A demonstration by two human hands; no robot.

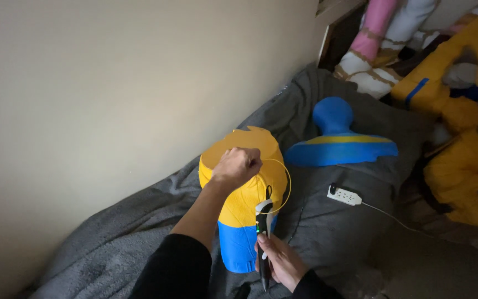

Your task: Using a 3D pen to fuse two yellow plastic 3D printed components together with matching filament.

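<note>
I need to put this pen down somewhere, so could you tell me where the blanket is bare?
Bare grey blanket lies between the wall and the yellow-and-blue figure, and again below the power strip. The right side, with yellow parts, is crowded.

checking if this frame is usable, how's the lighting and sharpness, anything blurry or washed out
Head view: dim, soft light, no glare; the wall is evenly lit and darkens toward the lower left. The left hand on the yellow and blue figure is fairly sharp; the right hand with the pen tool is shadowed; the top-right pile is slightly soft.
</note>
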